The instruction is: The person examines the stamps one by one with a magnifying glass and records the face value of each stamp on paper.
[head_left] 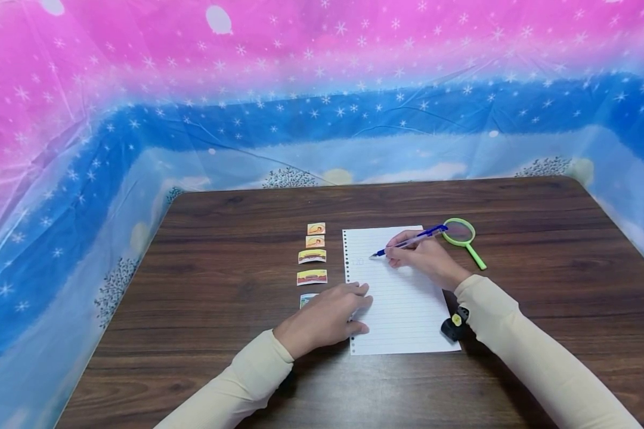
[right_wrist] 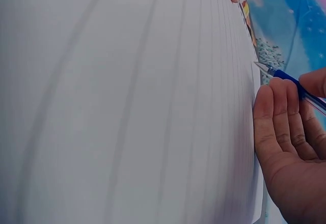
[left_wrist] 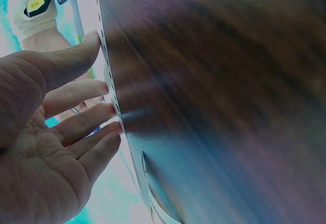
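Observation:
A lined sheet of paper (head_left: 402,316) with punched holes down its left edge lies on the table. In my right hand (head_left: 421,259) is a blue ballpoint pen (head_left: 412,241), pinched between thumb and fingers, its tip at the paper near faint writing (head_left: 358,261) on an upper line. The right wrist view shows the pen (right_wrist: 285,75) with its point right at the sheet and the other fingers resting along the paper. My left hand (head_left: 330,316) lies across the sheet's left edge, fingers spread, fingertips on the paper; in the left wrist view its fingers (left_wrist: 81,119) are nearly straight.
Left of the sheet runs a column of small picture cards: two orange ones (head_left: 315,241), two yellow-and-red ones (head_left: 312,277) and a bluish one (head_left: 307,300) partly hidden by my left hand. A green magnifying glass (head_left: 471,245) lies on the brown table (head_left: 220,268) beyond my right hand.

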Action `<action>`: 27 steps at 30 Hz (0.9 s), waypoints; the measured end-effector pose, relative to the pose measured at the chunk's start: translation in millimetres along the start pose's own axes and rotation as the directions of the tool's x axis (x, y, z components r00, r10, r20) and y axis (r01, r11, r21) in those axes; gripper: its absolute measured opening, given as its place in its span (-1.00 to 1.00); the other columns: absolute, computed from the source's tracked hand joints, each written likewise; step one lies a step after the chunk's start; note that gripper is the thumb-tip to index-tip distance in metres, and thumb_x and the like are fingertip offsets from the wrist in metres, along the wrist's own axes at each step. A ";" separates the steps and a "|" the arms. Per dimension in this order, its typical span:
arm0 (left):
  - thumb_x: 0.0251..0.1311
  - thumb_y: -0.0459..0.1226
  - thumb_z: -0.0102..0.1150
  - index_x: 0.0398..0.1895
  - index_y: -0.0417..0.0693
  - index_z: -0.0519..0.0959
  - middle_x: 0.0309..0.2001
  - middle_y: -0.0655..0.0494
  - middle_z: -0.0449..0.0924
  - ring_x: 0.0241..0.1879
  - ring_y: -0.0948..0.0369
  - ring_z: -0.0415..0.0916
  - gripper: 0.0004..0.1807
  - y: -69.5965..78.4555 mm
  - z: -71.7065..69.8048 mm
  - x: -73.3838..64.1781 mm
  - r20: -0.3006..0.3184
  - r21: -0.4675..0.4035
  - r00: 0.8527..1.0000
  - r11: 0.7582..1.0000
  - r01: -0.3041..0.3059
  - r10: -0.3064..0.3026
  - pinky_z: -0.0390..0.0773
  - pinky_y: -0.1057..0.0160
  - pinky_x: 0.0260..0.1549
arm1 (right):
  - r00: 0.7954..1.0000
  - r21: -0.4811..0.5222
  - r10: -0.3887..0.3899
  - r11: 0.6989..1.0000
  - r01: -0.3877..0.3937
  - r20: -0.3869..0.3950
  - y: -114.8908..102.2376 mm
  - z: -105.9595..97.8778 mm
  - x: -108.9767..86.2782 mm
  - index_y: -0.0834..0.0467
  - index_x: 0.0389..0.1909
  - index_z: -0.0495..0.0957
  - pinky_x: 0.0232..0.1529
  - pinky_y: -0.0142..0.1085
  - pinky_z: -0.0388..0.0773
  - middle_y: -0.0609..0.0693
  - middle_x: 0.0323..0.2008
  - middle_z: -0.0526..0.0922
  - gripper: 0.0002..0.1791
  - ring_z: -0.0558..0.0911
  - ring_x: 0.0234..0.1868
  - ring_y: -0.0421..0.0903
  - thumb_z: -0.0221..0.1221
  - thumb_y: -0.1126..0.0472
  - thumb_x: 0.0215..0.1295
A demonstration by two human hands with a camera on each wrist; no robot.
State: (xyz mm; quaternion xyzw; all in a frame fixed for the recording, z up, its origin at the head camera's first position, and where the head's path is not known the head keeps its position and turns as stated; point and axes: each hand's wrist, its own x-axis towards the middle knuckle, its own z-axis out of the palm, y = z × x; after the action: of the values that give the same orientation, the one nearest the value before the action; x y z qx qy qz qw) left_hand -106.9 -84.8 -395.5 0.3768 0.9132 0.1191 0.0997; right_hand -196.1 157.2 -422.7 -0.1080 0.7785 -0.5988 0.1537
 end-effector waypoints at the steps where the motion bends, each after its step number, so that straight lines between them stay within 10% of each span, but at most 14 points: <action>1: 0.31 -0.09 0.35 0.20 -0.13 0.62 0.36 -0.12 0.45 0.39 0.04 0.36 -0.52 -0.1 0.0 0.0 -0.002 0.001 1.000 1.000 -0.003 0.003 0.35 0.16 0.35 | 1.000 -0.002 0.003 1.000 -0.003 0.001 0.3 0.2 0.3 0.35 -0.03 0.56 -0.07 -0.22 0.67 0.24 -0.22 0.72 -0.66 0.74 -0.20 0.03 0.29 0.15 0.39; 27: 0.32 -0.08 0.33 0.28 -0.12 0.58 0.39 -0.09 0.42 0.41 0.07 0.34 -0.47 1.3 -1.8 -0.9 0.020 -0.028 0.999 0.999 0.034 -0.034 0.34 0.15 0.36 | 0.999 0.031 -0.026 0.999 0.024 0.041 3.7 -0.7 0.6 0.37 -0.09 0.57 -0.02 -0.21 0.62 0.24 -0.23 0.71 -0.71 0.71 -0.19 0.01 0.28 0.19 0.38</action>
State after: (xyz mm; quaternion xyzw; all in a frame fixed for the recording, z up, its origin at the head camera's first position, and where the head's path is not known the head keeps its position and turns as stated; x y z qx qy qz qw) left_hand -105.9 -84.8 -393.3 0.3610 0.9166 0.1267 0.1158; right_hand -196.9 158.5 -426.2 -0.1278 0.7647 -0.6100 0.1638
